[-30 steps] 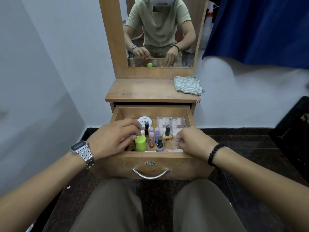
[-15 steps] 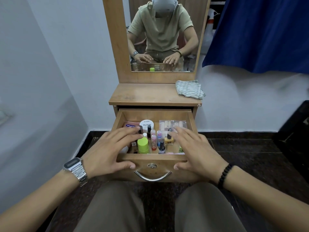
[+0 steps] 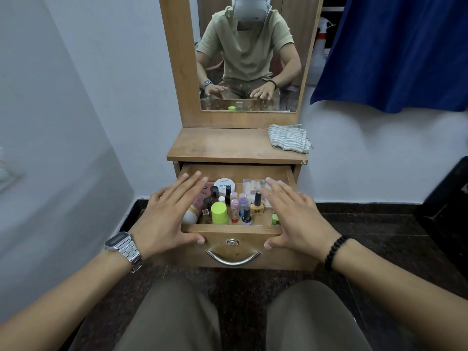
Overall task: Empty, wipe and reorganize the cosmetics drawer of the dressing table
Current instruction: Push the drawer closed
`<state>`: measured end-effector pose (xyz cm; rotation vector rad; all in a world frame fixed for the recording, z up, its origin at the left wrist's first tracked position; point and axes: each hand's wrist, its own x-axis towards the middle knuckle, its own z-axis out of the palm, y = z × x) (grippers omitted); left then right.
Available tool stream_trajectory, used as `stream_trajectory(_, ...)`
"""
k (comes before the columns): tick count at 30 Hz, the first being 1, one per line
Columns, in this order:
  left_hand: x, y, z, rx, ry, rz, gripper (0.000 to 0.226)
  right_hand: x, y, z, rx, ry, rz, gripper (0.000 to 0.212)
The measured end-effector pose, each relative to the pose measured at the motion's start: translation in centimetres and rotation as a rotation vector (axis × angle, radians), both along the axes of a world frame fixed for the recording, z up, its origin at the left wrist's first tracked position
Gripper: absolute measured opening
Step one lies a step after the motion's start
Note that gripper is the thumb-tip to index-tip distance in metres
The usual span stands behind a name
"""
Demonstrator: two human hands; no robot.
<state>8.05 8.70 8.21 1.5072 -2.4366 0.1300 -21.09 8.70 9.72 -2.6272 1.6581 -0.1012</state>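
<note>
We hold both hands spread, fingers straight, above the open drawer (image 3: 235, 252) of the dressing table (image 3: 228, 145). The left hand (image 3: 167, 216) hovers over the drawer's left side, the right hand (image 3: 296, 216) over its right, both thumbs near the front panel. Between the hands stand small cosmetics: a lime-green capped bottle (image 3: 219, 212), a yellow nail polish bottle (image 3: 257, 205) and a white round jar (image 3: 224, 185). Beyond the right hand a striped cloth (image 3: 290, 136) lies on the tabletop, under the mirror (image 3: 248, 54).
</note>
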Motion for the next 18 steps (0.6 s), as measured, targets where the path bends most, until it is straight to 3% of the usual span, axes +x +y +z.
stream_trajectory(18,-2.1,-6.2,0.0,-0.012,-0.093,0.189,0.120,0.9,-6.4,0.2,-0.050,-0.011,-0.107,0.115)
